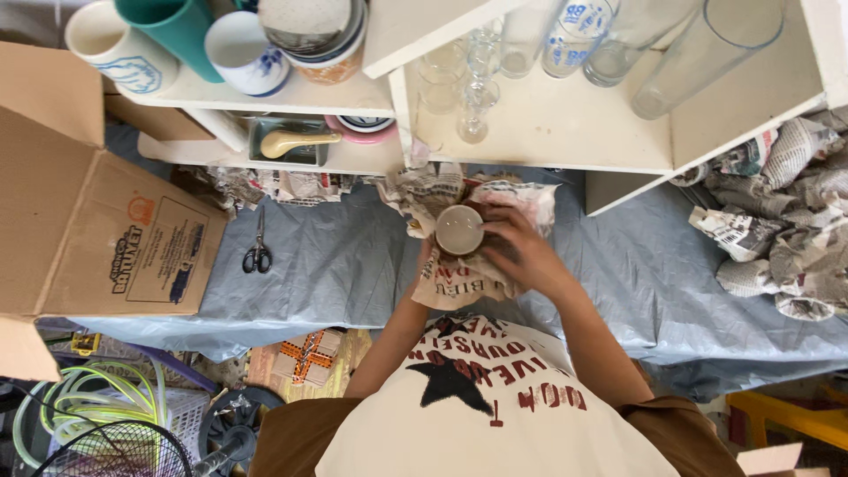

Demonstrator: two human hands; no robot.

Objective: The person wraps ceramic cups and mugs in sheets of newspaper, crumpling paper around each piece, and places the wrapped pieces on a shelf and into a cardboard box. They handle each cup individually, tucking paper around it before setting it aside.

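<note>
A small white cup [458, 230] sits in crumpled newspaper [459, 278] in front of my chest. My right hand [521, 252] grips the cup's right side and the paper around it. My left hand [427, 256] is mostly hidden under the newspaper and supports the bundle from below. The cup's open top faces the camera. Both hands are above a blue-grey sheet [327, 265] spread on the floor.
A white shelf [548, 132] holds glasses [477, 97], mugs [243, 53] and bowls. Black scissors [258, 252] lie on the sheet to the left. An open cardboard box [97, 230] is far left. Crumpled newspaper piles [786, 230] lie right. A fan [124, 446] stands bottom left.
</note>
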